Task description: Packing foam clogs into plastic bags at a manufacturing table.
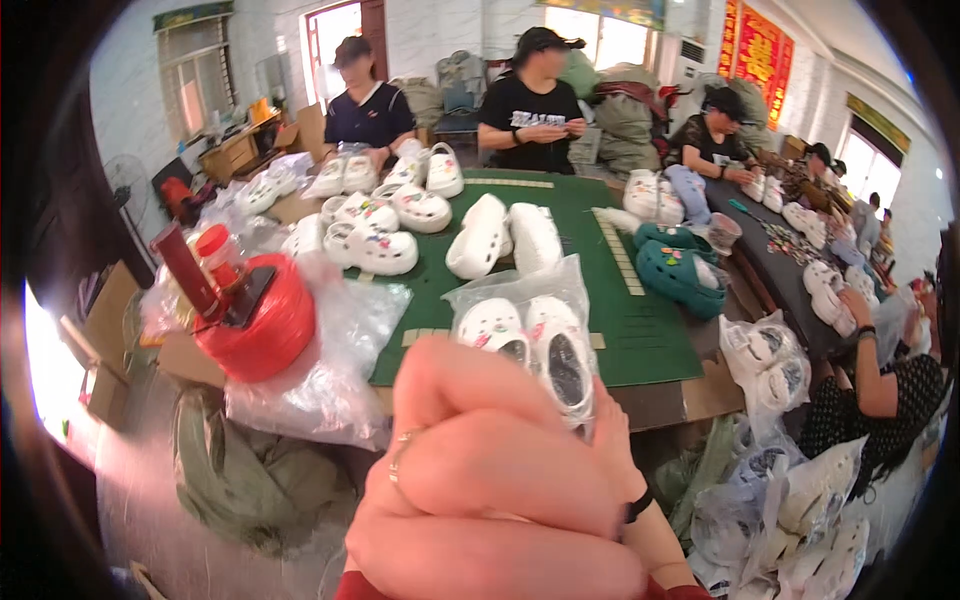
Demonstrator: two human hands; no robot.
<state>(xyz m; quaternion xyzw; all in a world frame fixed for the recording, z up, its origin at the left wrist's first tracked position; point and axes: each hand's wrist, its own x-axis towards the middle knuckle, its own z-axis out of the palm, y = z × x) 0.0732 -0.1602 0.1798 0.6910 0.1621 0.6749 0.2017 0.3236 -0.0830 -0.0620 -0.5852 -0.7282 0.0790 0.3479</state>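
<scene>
A large, close left hand point(490, 470) of mine fills the lower middle, with a thin ring on one finger. Its fingers are curled in, and whatever lies inside them, if anything, is hidden. Behind it, my right hand point(612, 440), with a black wristband, grips the right side of a clear plastic bag point(568, 285). Inside the bag is a pair of white clogs point(562, 365) with small charms, its lower part covered by my left hand. Just beyond, another white pair point(480, 238) rests on the green mat point(640, 345).
Several charmed white clogs point(372, 250) stand at the mat's left. Teal clogs point(680, 270) are at its right. A red twine spool point(262, 325) sits by crumpled plastic point(335, 350). Bagged clogs point(770, 365) lie at right. A co-worker point(540, 110) stands opposite; others sit around.
</scene>
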